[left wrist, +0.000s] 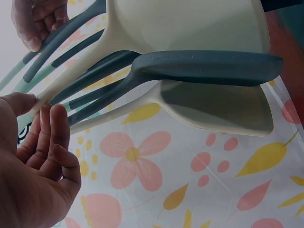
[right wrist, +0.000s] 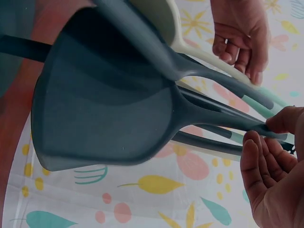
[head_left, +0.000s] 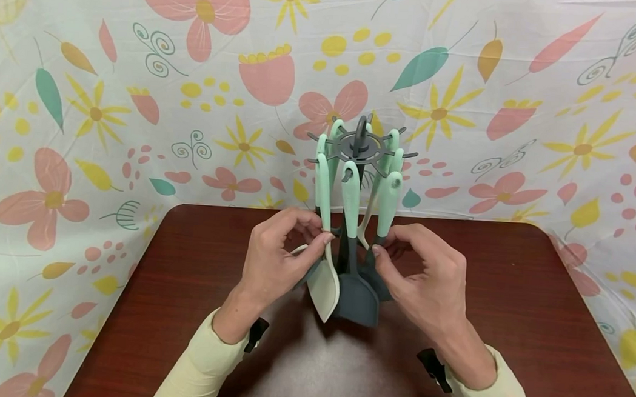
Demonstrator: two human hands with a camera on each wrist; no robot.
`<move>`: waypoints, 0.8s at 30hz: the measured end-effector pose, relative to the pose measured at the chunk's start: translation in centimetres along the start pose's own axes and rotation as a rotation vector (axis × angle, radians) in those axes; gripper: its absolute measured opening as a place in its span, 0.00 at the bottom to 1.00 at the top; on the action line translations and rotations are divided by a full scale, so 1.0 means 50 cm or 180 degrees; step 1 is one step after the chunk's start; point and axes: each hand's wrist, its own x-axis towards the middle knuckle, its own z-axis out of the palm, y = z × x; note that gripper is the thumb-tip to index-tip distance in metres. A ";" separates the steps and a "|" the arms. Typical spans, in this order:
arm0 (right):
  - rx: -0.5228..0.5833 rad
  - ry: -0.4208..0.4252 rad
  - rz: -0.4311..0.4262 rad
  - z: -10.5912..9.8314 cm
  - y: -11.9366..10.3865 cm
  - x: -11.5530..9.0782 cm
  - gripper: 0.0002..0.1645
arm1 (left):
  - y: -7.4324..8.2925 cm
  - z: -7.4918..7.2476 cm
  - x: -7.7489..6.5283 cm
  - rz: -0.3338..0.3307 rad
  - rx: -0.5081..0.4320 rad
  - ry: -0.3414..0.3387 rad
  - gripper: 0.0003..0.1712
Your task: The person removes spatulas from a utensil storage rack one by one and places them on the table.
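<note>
A dark grey rack (head_left: 358, 146) with a looped top stands upright, and kitchen utensils with mint green handles hang round it. My left hand (head_left: 276, 260) pinches a cream spatula (head_left: 324, 290) between thumb and fingers, just below its mint handle. On the other side, my right hand (head_left: 428, 281) pinches a dark grey utensil by its neck, below its mint handle (head_left: 389, 203). In the right wrist view it has a broad turner head (right wrist: 104, 104). Between the hands hangs a dark grey spatula (head_left: 358, 301), touched by neither. More utensils behind are partly hidden.
The rack stands on a dark red-brown wooden table (head_left: 193, 276) near its back edge. Behind it hangs a white cloth (head_left: 160, 7) printed with flowers and leaves. Other mint handles (head_left: 335, 128) hang at the rack's far side.
</note>
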 end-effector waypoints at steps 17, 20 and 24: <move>-0.0013 0.0118 0.0003 -0.012 0.003 -0.009 0.09 | -0.002 0.003 -0.001 -0.0025 -0.0096 0.0019 0.09; -0.0027 0.0146 0.0005 -0.012 0.008 -0.012 0.09 | -0.002 0.004 -0.001 -0.0034 -0.0110 0.0021 0.09; -0.0039 0.0174 -0.0006 -0.014 0.013 -0.017 0.09 | -0.002 0.004 -0.001 -0.0048 -0.0109 0.0025 0.09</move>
